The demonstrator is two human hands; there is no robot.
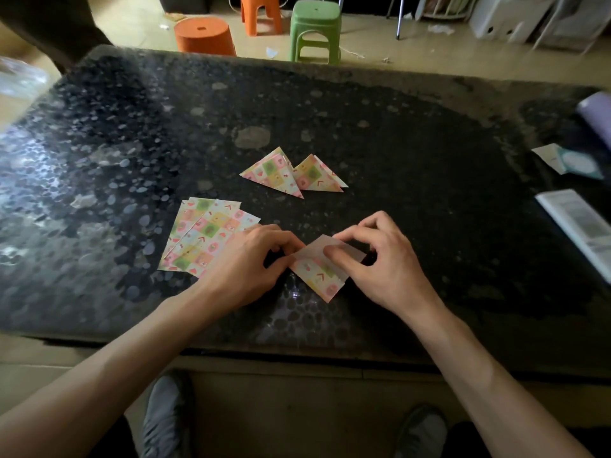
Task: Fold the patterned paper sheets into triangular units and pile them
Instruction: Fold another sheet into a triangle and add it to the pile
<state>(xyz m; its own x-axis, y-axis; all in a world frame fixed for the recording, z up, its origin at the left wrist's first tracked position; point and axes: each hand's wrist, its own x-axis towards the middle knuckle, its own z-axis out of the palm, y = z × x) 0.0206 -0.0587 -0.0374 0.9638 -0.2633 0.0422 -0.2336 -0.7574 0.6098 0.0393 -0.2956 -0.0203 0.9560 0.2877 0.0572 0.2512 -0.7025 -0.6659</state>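
Note:
On the dark speckled table (413, 153) a patterned sheet (319, 276) lies partly folded near the front edge, its plain back turned up along the top. My left hand (251, 262) pinches its left corner. My right hand (380, 259) holds the folded flap, thumb pressing on the paper. Several flat patterned sheets (198, 236) lie fanned out to the left, partly under my left hand. Two folded triangular units (277, 171) (317, 175) lie side by side farther back, their edges overlapping.
A printed booklet (582, 226) and a teal and white packet (575, 161) lie at the table's right edge, with a purple roll (595, 117) behind them. Orange stools (205, 36) and a green stool (315, 28) stand on the floor beyond the table.

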